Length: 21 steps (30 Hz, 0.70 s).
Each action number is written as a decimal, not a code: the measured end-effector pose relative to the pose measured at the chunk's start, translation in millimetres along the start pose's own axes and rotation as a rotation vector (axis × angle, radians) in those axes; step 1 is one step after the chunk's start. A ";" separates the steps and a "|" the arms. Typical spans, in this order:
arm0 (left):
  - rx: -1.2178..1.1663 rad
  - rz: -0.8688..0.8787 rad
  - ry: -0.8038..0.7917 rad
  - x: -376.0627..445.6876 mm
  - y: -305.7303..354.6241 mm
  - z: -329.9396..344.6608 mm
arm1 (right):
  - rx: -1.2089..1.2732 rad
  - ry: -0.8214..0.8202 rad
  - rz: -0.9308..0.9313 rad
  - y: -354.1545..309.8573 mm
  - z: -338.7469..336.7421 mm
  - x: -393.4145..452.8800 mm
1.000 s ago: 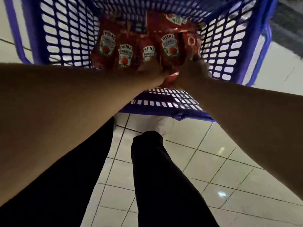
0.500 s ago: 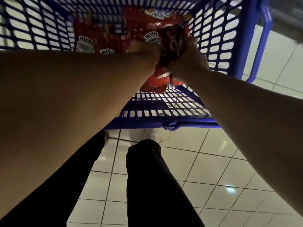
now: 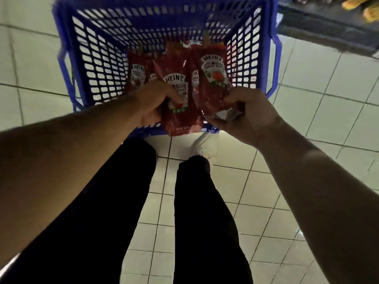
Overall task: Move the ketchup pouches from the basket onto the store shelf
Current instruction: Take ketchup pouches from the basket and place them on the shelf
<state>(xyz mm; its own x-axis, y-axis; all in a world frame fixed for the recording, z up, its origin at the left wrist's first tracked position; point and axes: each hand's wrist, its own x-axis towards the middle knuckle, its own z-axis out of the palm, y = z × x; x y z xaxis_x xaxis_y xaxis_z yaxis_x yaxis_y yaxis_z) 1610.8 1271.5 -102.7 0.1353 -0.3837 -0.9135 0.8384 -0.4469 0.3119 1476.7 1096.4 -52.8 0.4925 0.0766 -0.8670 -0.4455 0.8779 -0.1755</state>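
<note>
A person stands on a pale tiled floor and looks down into a blue plastic basket with slotted walls. Both bare arms reach forward over its near edge.

The left hand is closed around a red ketchup pouch, thumb across its front just below the white label, fingers hidden behind it. The pouch stands nearly upright, and its bottom edge hangs over the near rim of the basket.

The right hand grips the lower part of a second pouch, fingers curled over its base where a white fold shows. This pouch stands upright just right of the first, and the two touch along their sides.

More red pouches stand behind and to the left, inside the basket toward its far half, with another partly visible between the two held ones.

Dark trouser legs fill the near centre, with a light shoe under the near rim. At the far right a dark shelf edge crosses the corner, blurred yellow goods above it.
</note>
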 end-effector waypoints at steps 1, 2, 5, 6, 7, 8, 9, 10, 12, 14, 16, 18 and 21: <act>-0.025 -0.003 -0.046 -25.6 3.0 2.5 | 0.025 -0.013 -0.010 2.0 12.6 -18.5; -0.043 0.002 -0.084 -52.7 7.1 5.8 | 0.040 -0.013 -0.026 1.8 26.9 -38.1; -0.121 0.074 -0.123 -136.7 30.2 22.5 | -0.030 -0.029 -0.102 -9.6 74.7 -98.6; -0.141 0.118 -0.118 -164.7 41.6 30.4 | -0.100 -0.049 -0.128 -16.9 92.7 -119.9; -0.149 0.167 -0.112 -193.8 54.4 40.5 | -0.180 -0.069 -0.159 -24.5 111.2 -142.2; -0.153 0.215 -0.115 -222.9 67.6 49.6 | -0.259 -0.091 -0.193 -31.9 129.2 -165.5; -0.151 0.264 -0.120 -249.3 81.1 57.7 | -0.330 -0.115 -0.228 -39.5 147.3 -187.8; -0.143 0.314 -0.127 -273.9 94.6 64.7 | -0.399 -0.133 -0.264 -47.4 164.2 -209.7; -0.117 0.400 -0.132 -323.6 121.0 80.9 | -0.521 -0.167 -0.319 -63.2 195.5 -252.6; -0.095 0.470 -0.138 -369.5 142.3 95.8 | -0.582 -0.227 -0.344 -78.2 221.1 -293.1; -0.088 0.562 -0.145 -411.4 158.0 108.6 | -0.623 -0.280 -0.396 -90.3 241.9 -328.8; -0.049 0.666 -0.104 -446.3 168.0 116.4 | -0.692 -0.320 -0.474 -98.0 257.5 -360.6; 0.043 0.793 -0.039 -492.5 181.0 123.2 | -0.764 -0.296 -0.560 -103.0 279.6 -401.8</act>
<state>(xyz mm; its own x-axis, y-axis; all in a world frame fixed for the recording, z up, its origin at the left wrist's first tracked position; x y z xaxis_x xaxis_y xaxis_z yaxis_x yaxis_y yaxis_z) 1630.9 1280.0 435.8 0.6642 -0.6284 -0.4048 0.4781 -0.0591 0.8763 1533.7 1107.4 444.0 0.8997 -0.0503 -0.4336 -0.4021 0.2911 -0.8681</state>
